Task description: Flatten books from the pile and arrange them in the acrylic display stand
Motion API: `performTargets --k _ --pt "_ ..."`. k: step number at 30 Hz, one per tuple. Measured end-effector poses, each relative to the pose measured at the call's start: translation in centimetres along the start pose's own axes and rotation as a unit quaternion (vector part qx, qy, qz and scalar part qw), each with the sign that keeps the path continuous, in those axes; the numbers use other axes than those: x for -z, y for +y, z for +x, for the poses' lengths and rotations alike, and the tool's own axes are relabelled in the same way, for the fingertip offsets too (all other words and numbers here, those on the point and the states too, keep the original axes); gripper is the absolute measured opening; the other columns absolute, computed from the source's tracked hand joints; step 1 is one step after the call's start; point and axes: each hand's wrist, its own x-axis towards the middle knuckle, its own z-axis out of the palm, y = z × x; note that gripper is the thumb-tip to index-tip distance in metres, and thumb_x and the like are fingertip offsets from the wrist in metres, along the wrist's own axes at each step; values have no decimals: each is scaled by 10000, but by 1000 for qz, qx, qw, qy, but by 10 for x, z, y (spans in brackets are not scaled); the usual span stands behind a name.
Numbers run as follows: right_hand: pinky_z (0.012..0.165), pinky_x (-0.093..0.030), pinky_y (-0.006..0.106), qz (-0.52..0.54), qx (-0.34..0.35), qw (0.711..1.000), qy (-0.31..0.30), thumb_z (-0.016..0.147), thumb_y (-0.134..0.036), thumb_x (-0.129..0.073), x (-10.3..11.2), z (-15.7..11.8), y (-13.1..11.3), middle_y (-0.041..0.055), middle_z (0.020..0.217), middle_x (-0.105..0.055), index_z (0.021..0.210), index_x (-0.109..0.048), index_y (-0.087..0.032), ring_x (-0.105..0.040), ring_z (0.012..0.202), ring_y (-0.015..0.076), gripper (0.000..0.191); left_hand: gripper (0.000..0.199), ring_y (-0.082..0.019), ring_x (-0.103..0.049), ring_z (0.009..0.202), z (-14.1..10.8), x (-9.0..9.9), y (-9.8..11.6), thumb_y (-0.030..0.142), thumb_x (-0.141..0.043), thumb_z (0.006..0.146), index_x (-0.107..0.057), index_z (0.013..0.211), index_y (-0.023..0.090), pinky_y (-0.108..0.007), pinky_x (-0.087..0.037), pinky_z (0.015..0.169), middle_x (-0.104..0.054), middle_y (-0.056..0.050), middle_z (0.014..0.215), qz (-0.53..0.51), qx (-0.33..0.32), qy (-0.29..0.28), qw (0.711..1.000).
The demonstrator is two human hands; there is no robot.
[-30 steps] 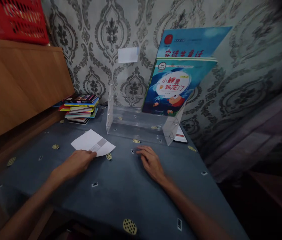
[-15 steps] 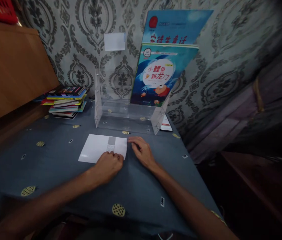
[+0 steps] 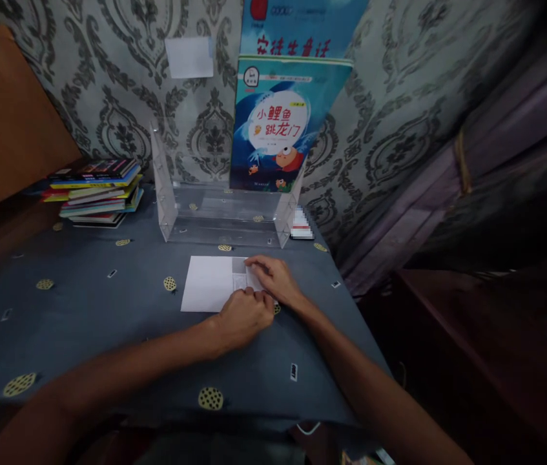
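1. The back wall (image 3: pixel 118 84) is papered in pale grey with dark, ornate medallions (image 3: pixel 212 123).
2. An orange-brown wooden cabinet (image 3: pixel 6 116) stands at the left edge.
3. A dark blue-grey, cloth-covered table (image 3: pixel 103 323) with yellow pineapple prints (image 3: pixel 210 398) fills the foreground.
4. A greyish-mauve fabric curtain (image 3: pixel 423 200), gathered by a tan band (image 3: pixel 461 161), hangs at right.
5. Light is dim, darkest at right.

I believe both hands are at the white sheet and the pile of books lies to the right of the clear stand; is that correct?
Not the side: the head view shows the pile of books left of the clear stand. The left hand and right hand are indeed at the white sheet.
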Motion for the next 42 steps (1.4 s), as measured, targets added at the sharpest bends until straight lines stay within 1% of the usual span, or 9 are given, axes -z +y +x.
performTargets --k 5,10,13,16,23,30,36,39,42 --pt "897 -522 373 -53 48 997 -17 908 -136 -500 -3 -4 10 86 1002 -751 1047 -726 -182 -681 953 219 269 285 -276 -702 966 -6 -5 -17 217 -399 1032 -653 1075 95 -406 -585 778 -737 -149 963 -30 12 7 999" --pt "961 -487 420 -128 96 987 -21 907 -71 -493 -9 -6 9 104 1025 -731 1037 -711 -180 -644 1007 240 276 239 -274 -682 1051 -31 -12 -68 88 -482 956 -664 1106 121 -413 -579 857 -722 -156 1125 0 104 -20 994" --pt "935 -493 423 -179 96 978 -41 923 -76 -492 -10 -8 2 118 1010 -714 1022 -708 -167 -630 1006 254 254 317 -287 -680 1098 -46 -22 -100 86 -437 963 -668 1177 125 -423 -589 869 -692 -176 1246 4 170 12 985" --pt "957 -493 441 -212 94 971 -66 932 -83 -498 -17 -7 -11 143 1057 -715 1031 -705 -155 -635 1064 272 240 368 -295 -674 1132 -55 -36 -119 116 -416 966 -670 1229 152 -436 -590 893 -674 -158 1309 -23 180 51 982" --pt "1213 -330 491 -191 141 962 -137 1023 -233 -465 -45 -4 -26 131 1499 -534 1389 -548 -193 -442 1441 242 377 394 -273 -680 1122 -58 -53 -123 138 -396 960 -691 1217 182 -419 -586 918 -690 -132 1298 -53 176 125 975" --pt "1236 -271 538 -229 46 965 -117 1040 -287 -411 -18 -15 -8 188 1541 -464 1473 -465 -118 -371 1484 267 467 416 -302 -667 1145 -59 -54 -124 160 -358 972 -684 1230 152 -456 -574 925 -680 -157 1307 -73 177 128 973" --pt "1199 -275 616 -255 20 965 -66 1012 -265 -451 -17 -17 -3 200 1492 -521 1418 -529 -133 -427 1446 310 434 455 -265 -672 1164 -68 -58 -154 246 -344 974 -599 1347 188 -425 -533 988 -711 -100 1271 -201 179 132 954" --pt "1194 -293 596 -234 69 966 -89 994 -194 -452 -24 -17 -14 167 1441 -582 1360 -587 -152 -468 1415 298 392 496 -224 -667 1179 -70 -58 -167 271 -334 973 -490 1434 174 -381 -503 1017 -737 -69 1228 -283 179 146 931" --pt "1176 -360 497 -139 191 956 -175 983 -135 -452 -36 -19 -37 108 1414 -619 1355 -594 -183 -489 1396 236 401 504 -209 -679 1145 -69 -58 -171 265 -343 960 -461 1440 163 -371 -485 1023 -749 -60 1199 -312 177 155 920"
